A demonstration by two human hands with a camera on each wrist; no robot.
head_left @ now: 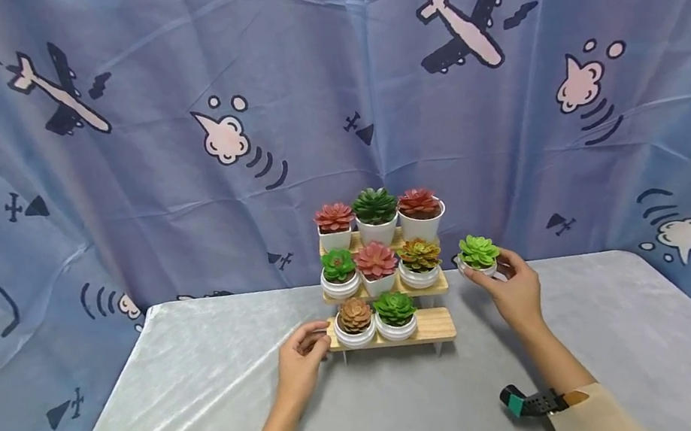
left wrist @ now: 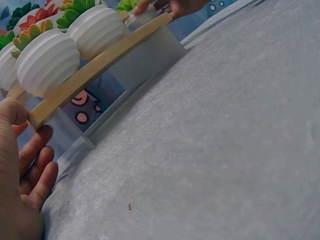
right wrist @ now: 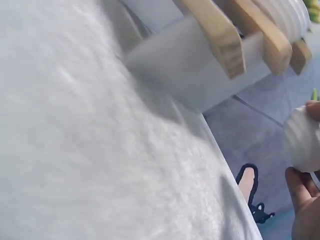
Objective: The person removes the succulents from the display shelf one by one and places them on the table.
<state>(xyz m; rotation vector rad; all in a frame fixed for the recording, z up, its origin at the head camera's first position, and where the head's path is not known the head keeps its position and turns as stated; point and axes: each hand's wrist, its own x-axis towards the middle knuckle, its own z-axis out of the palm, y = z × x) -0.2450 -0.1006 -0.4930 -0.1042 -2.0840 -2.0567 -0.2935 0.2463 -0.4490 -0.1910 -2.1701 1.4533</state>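
A tiered wooden stand (head_left: 434,324) with three steps holds potted succulents. My left hand (head_left: 303,356) grips the left end of its lowest board (left wrist: 75,85), thumb above and fingers below. My right hand (head_left: 517,291) pinches a bright green succulent (head_left: 479,251) by its white ribbed pot (right wrist: 302,140), in the air to the right of the stand. On the bottom step sit a brown succulent (head_left: 355,316) and a green succulent (head_left: 395,309), with bare wood at their right. The right wrist view shows only part of that hand and pot.
Three pots stand on the middle step, among them a pink succulent (head_left: 377,261). Three more fill the top step, with a dark green succulent (head_left: 374,206) in the centre. A pale cloth covers the table (head_left: 210,390); behind hangs a blue patterned curtain (head_left: 312,99).
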